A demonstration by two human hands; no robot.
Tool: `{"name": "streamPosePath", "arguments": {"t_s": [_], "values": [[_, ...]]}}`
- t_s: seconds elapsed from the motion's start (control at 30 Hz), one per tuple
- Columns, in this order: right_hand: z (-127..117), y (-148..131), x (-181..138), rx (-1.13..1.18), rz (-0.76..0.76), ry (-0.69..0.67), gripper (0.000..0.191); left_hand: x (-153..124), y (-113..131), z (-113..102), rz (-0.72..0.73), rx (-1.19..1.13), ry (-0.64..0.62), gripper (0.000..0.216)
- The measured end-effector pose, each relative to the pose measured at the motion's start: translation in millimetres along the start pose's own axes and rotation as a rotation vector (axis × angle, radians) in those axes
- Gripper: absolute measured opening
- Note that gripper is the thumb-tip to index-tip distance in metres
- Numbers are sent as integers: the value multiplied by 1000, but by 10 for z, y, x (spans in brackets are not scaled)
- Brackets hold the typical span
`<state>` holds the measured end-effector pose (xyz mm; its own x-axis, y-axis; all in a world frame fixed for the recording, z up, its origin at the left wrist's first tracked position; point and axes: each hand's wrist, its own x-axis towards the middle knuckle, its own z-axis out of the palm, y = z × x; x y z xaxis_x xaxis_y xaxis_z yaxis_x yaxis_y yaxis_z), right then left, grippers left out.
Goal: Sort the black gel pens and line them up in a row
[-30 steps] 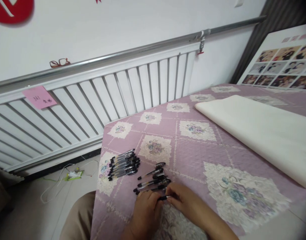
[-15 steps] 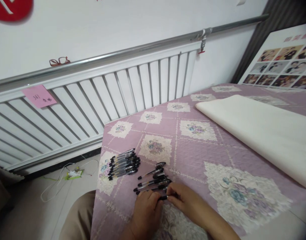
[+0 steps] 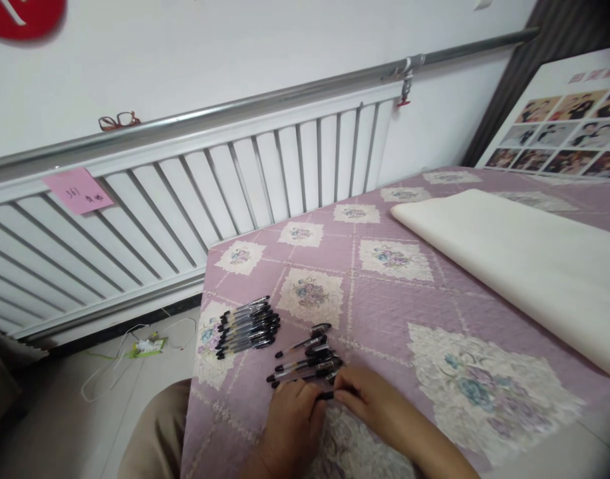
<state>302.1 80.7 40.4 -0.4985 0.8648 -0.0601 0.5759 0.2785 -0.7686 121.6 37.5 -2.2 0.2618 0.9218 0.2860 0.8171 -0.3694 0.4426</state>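
Note:
Between my two hands a black pen [image 3: 326,395] is held low over the table's near side; only a short dark length of it shows. My left hand [image 3: 293,416] is closed around one end, its fingers wrapped over it. On the other end, my right hand [image 3: 360,394] pinches with thumb and forefinger. Just beyond my fingers lies a loose group of black-and-clear pens [image 3: 305,364], partly covered by the hands. Farther left, a neat row of similar pens [image 3: 249,327] lies side by side.
A purple quilted cloth with floral patches [image 3: 329,259] covers the table. At right lies a folded cream-coloured cloth or pad [image 3: 514,259]. Behind stands a white radiator [image 3: 285,176] with a pink note [image 3: 79,191]. A power strip [image 3: 149,346] with cords is on the floor at left.
Both hands stay nearly in place on the pen; the right hand has shifted very slightly to the right. The pens on the table have not moved.

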Motion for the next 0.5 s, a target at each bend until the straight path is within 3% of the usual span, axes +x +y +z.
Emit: {"name": "streamPosePath", "arguments": {"t_s": [0.2, 0.5], "values": [[-68, 1, -12, 57, 27, 24, 6, 3, -9, 15, -8, -1, 4, 16], [-58, 126, -14, 74, -19, 66, 10, 2, -44, 10, 87, 0, 17, 36]]}}
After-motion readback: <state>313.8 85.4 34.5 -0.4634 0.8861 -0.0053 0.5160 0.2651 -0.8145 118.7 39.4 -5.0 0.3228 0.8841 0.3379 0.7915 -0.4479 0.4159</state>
